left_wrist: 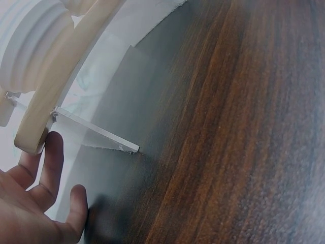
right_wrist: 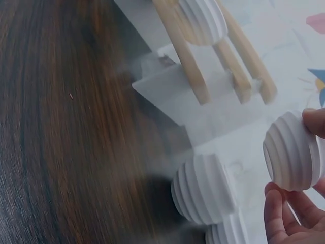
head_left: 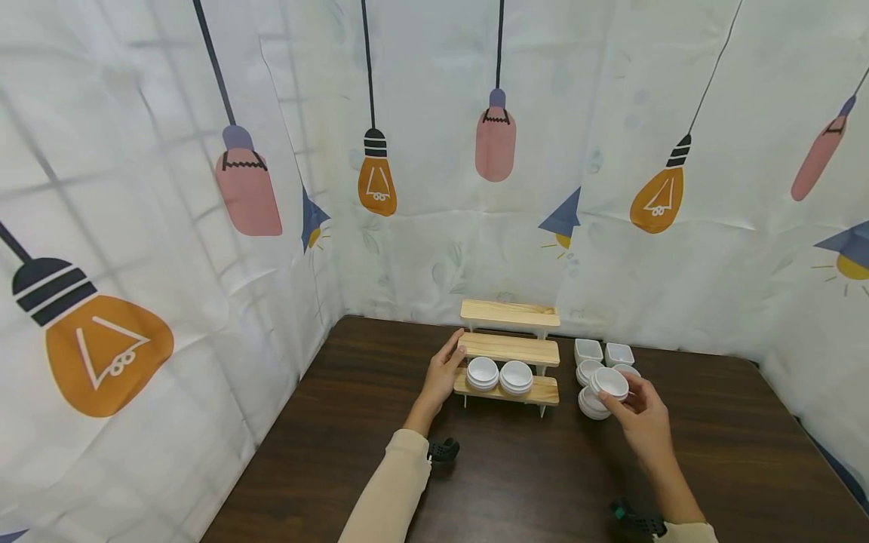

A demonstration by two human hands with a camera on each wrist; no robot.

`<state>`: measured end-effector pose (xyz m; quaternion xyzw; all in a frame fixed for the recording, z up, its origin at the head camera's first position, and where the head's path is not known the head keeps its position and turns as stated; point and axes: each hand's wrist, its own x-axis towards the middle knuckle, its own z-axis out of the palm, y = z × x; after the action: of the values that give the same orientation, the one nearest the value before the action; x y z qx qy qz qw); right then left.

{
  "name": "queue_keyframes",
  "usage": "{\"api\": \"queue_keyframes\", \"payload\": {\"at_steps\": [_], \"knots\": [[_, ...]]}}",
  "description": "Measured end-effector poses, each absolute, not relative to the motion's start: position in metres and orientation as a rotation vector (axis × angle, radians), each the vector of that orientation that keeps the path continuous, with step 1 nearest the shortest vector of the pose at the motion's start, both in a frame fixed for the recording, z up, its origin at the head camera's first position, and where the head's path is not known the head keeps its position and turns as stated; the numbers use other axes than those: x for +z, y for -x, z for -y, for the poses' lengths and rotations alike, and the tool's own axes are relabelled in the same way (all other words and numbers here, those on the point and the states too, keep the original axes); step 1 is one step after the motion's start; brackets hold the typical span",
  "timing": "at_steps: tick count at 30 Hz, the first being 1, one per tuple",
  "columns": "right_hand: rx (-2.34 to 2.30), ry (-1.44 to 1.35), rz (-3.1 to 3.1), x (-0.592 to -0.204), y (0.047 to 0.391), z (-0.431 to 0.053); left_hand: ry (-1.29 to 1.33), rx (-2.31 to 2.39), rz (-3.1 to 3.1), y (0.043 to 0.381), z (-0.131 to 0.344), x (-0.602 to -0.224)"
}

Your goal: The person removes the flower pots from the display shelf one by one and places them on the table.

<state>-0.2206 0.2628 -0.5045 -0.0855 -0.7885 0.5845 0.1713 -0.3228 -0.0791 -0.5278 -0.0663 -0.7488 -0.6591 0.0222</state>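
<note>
A three-tier wooden display stand (head_left: 509,347) stands on the table. My left hand (head_left: 440,375) is at its left end, holding the edge with thumb and fingers; the left wrist view shows fingertips (left_wrist: 54,140) against the end of a wooden board. Two white ribbed bowls, one at the left (head_left: 483,373) and one at the right (head_left: 516,377), sit on the lowest tier. My right hand (head_left: 643,422) pinches another white ribbed bowl (head_left: 609,383) by its sides, tilted, above a cluster of white bowls. Below it, a ribbed bowl (right_wrist: 203,189) shows in the right wrist view.
Two square white dishes, one at the left (head_left: 588,350) and one at the right (head_left: 618,354), stand behind the round bowls, right of the stand. The dark wooden table (head_left: 516,483) meets a printed white curtain (head_left: 421,256) at the back and sides.
</note>
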Motion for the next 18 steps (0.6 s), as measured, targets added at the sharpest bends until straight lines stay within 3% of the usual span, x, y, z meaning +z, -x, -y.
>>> {"api": "queue_keyframes", "payload": {"at_steps": [18], "knots": [[1.562, 0.407, 2.286, -0.512, 0.216, -0.286, 0.198, -2.038, 2.329, 0.325, 0.08, -0.529]]}}
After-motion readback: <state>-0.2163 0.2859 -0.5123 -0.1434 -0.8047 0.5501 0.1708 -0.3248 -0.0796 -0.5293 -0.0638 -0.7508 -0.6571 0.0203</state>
